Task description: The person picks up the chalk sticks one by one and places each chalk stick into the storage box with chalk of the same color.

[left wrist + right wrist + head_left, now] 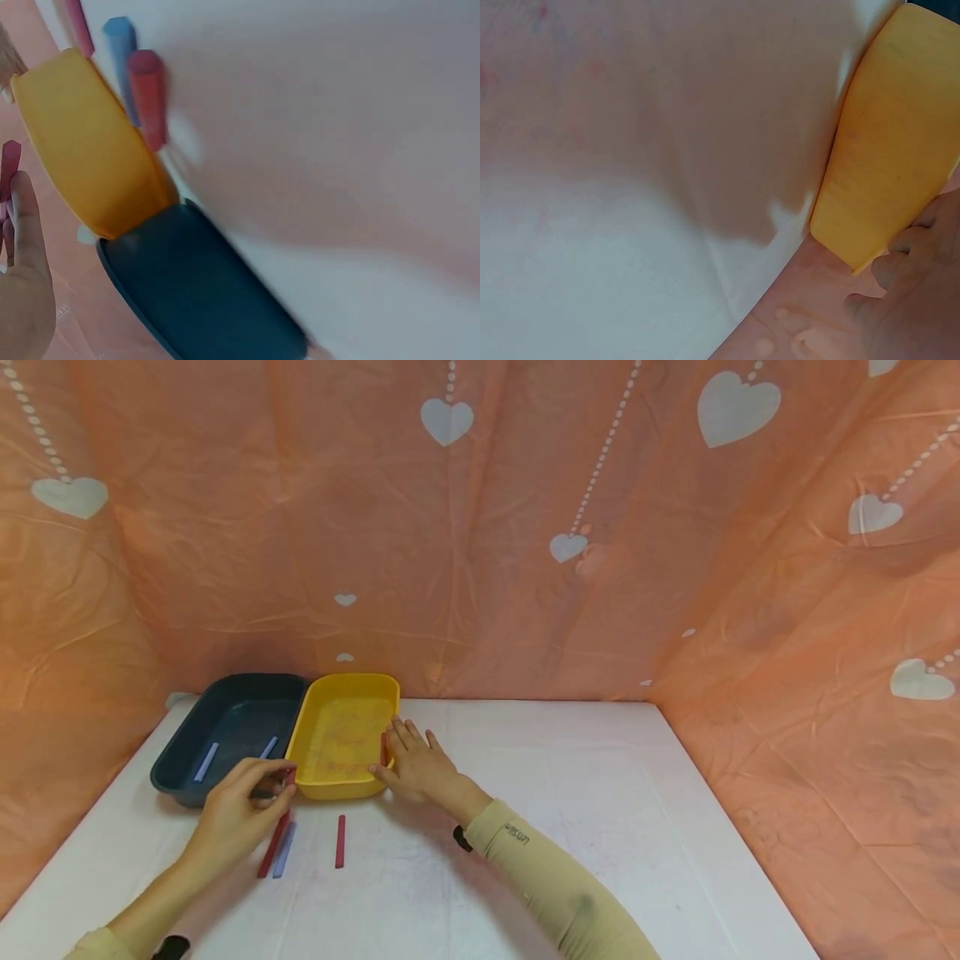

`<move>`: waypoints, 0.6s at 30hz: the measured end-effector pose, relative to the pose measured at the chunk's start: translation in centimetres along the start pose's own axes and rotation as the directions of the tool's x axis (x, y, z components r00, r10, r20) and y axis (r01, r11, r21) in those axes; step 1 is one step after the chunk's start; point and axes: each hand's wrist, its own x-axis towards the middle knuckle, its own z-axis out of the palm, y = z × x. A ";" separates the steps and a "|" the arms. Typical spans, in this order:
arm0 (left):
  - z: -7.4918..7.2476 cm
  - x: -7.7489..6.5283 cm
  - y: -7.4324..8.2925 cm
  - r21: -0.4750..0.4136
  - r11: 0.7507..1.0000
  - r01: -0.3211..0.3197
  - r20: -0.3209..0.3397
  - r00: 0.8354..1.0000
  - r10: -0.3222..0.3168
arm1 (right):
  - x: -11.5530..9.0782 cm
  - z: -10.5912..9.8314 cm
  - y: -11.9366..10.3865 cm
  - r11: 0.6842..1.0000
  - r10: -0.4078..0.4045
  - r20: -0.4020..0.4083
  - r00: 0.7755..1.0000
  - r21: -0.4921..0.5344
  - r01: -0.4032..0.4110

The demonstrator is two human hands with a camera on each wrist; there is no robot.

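My left hand [243,797] pinches a red chalk stick [9,176] between thumb and fingertips, close to the near corner where the two trays meet. My right hand [423,768], fingers straight, rests at the right rim of the yellow tray [341,792]. Inside that tray, beside the right hand, a red chalk [384,749] leans along the right wall. Below the left hand a red chalk [272,852] and a blue chalk [284,850] lie side by side on the table. Another red chalk [341,841] lies alone in front of the yellow tray.
The dark blue tray [176,792] stands against the yellow one on its left, with two blue chalks in it, one of them a blue chalk [206,762] at the left. An orange cloth [510,610] with white hearts hangs behind the white table [570,793].
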 end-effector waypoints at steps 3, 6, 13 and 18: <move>0.7 0.8 0.3 -0.014 1.000 -0.002 0.002 1.000 0.002 | 0.0 0.1 0.0 1.000 -0.003 -0.004 1.000 0.002 0.003; 1.4 1.7 0.4 -0.047 0.999 -0.018 -0.015 1.000 0.017 | -0.1 0.1 0.1 1.000 -0.007 -0.008 1.000 0.000 0.007; 3.1 4.2 0.8 -0.089 0.996 0.007 -0.019 1.000 -0.009 | -0.3 0.1 0.1 1.000 -0.012 -0.012 1.000 -0.002 0.012; 3.8 5.9 1.0 -0.091 0.994 0.053 0.026 0.998 -0.051 | -0.3 0.0 0.1 1.000 -0.007 -0.016 1.000 0.005 0.007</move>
